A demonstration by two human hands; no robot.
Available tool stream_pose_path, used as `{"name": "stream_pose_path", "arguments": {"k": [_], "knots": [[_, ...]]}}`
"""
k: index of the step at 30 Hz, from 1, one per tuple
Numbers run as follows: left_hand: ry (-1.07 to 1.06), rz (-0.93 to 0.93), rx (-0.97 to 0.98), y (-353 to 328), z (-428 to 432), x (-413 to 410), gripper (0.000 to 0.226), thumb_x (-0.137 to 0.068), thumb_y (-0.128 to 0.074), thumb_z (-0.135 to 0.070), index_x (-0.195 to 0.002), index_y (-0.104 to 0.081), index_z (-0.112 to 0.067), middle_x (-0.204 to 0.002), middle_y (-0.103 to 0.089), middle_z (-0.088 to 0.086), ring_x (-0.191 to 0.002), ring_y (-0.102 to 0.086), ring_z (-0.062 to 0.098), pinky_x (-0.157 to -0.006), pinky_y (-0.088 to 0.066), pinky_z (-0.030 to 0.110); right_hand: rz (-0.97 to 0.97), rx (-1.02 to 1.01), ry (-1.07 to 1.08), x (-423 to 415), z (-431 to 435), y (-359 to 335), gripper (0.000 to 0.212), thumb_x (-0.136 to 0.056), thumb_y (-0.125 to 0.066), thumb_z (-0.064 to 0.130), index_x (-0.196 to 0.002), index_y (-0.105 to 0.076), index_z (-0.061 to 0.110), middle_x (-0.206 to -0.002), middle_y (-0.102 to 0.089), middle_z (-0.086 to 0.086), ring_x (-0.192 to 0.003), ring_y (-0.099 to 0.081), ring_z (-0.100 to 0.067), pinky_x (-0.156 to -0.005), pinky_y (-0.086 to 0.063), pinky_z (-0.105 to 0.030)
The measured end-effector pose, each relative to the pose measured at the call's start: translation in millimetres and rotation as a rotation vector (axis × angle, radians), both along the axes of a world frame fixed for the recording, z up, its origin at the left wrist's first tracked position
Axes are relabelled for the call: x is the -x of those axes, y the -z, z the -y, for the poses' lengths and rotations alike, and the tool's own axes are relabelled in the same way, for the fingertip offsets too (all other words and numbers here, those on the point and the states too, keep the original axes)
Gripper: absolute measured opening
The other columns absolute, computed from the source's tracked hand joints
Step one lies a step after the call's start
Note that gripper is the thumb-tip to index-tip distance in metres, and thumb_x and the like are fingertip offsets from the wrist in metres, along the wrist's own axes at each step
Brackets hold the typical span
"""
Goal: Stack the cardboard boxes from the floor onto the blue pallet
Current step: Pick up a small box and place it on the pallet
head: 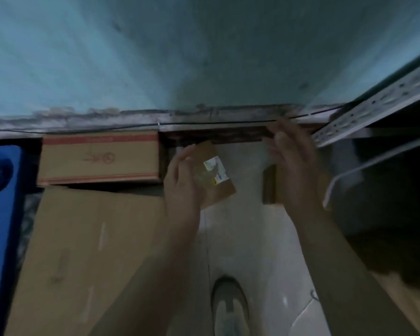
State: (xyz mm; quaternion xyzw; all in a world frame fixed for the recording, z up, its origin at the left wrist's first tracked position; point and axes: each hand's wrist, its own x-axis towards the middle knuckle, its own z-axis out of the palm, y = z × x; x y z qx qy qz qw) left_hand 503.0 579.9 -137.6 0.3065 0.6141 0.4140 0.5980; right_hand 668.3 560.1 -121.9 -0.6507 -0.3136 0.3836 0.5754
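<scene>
My left hand (182, 180) mid-frame, fingers loosely spread, over near edge of small labelled box (216, 175); contact unclear through blur. My right hand (291, 161) right of centre, fingers spread and extended, in front of brown box (269, 184); grip not discernible. Small box tilted, on pale floor (247, 238) between hands. Red-striped box (100, 158) left of centre, against wall base. Large flat box (83, 251) lower left, just below it. Blue pallet (0, 202) at left edge. Metal shelf rail (374, 105) upper right. My shoe (229, 306) bottom centre.
</scene>
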Motion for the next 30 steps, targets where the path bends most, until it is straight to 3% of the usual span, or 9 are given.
{"name": "stream_pose_path", "arguments": {"k": [2, 4, 8, 12, 16, 18, 22, 24, 30], "knots": [[-0.071, -0.039, 0.036, 48, -1, -6, 0.03, -0.098, -0.043, -0.025, -0.117, -0.066, -0.025, -0.126, -0.064, 0.005, -0.114, -0.062, 0.017, -0.102, -0.049, 0.044, 0.005, 0.036, -0.006, 4, -15, 54, 0.04, -0.089, -0.063, 0.038, -0.127, -0.064, 0.026, -0.13, -0.067, 0.003, -0.123, -0.061, -0.018, -0.107, -0.048, -0.034], [-0.154, -0.102, 0.046, 91, -1, -11, 0.028, -0.099, -0.045, -0.024, -0.119, -0.064, -0.029, -0.129, -0.059, 0.001, -0.118, -0.057, 0.013, -0.106, -0.045, 0.045, -0.018, 0.049, 0.005, 7, -26, 96, 0.045, -0.085, -0.066, 0.038, -0.127, -0.064, 0.022, -0.127, -0.067, 0.001, -0.12, -0.064, -0.018, -0.096, -0.052, -0.023], [-0.247, -0.102, 0.084, 149, -11, -14, 0.028, -0.085, -0.049, -0.05, -0.112, -0.056, -0.053, -0.135, -0.055, -0.003, -0.123, -0.056, 0.016, -0.104, -0.047, 0.048, -0.061, 0.084, -0.009, 14, -34, 154, 0.052, -0.081, -0.072, 0.04, -0.129, -0.06, 0.026, -0.131, -0.065, 0.001, -0.115, -0.064, -0.004, -0.089, -0.052, -0.015], [-0.221, -0.09, 0.151, 178, -26, -20, 0.039, -0.101, -0.043, -0.047, -0.139, -0.042, -0.038, -0.133, -0.051, -0.004, -0.121, -0.053, 0.016, -0.105, -0.044, 0.038, -0.076, 0.169, -0.027, 15, -33, 189, 0.05, -0.091, -0.066, 0.028, -0.139, -0.054, 0.022, -0.135, -0.059, 0.006, -0.093, -0.06, 0.021, -0.074, -0.048, -0.004], [-0.162, -0.077, 0.174, 176, -30, -27, 0.034, -0.099, -0.047, -0.047, -0.132, -0.05, -0.04, -0.117, -0.06, -0.007, -0.111, -0.059, 0.013, -0.101, -0.048, 0.037, -0.128, 0.278, -0.158, 19, -33, 190, 0.037, -0.095, -0.06, 0.033, -0.131, -0.058, 0.024, -0.115, -0.067, 0.013, -0.081, -0.066, 0.013, -0.066, -0.048, -0.006], [-0.13, -0.111, 0.119, 166, -32, -27, 0.018, -0.095, -0.052, -0.05, -0.112, -0.055, -0.047, -0.115, -0.064, -0.01, -0.108, -0.063, 0.01, -0.1, -0.051, 0.04, -0.107, 0.27, -0.183, 23, -33, 181, 0.031, -0.095, -0.061, 0.032, -0.123, -0.065, 0.021, -0.107, -0.073, 0.008, -0.086, -0.071, 0.002, -0.068, -0.051, -0.013], [-0.128, -0.101, -0.002, 119, -32, -17, 0.037, -0.092, -0.059, -0.04, -0.129, -0.058, -0.034, -0.129, -0.063, -0.006, -0.118, -0.06, 0.01, -0.101, -0.051, 0.04, -0.109, 0.185, -0.13, 33, -31, 138, 0.044, -0.09, -0.068, 0.038, -0.13, -0.061, 0.022, -0.12, -0.071, 0.002, -0.106, -0.07, -0.013, -0.077, -0.057, -0.024], [-0.147, -0.064, -0.042, 81, -30, -8, 0.039, -0.096, -0.06, -0.03, -0.135, -0.056, -0.029, -0.129, -0.063, -0.006, -0.118, -0.061, 0.009, -0.1, -0.052, 0.037, -0.105, 0.145, -0.112, 41, -29, 103, 0.049, -0.086, -0.068, 0.037, -0.132, -0.059, 0.025, -0.122, -0.07, 0.004, -0.111, -0.068, -0.013, -0.084, -0.058, -0.029], [-0.187, -0.06, -0.108, -74, -15, 35, 0.039, -0.094, -0.06, -0.037, -0.133, -0.057, -0.03, -0.127, -0.064, -0.009, -0.108, -0.065, 0.003, -0.085, -0.058, 0.023, -0.089, 0.071, -0.14, 85, -17, -41, 0.047, -0.088, -0.072, 0.023, -0.132, -0.057, 0.031, -0.122, -0.068, 0.011, -0.113, -0.065, -0.005, -0.09, -0.056, -0.029]]}}
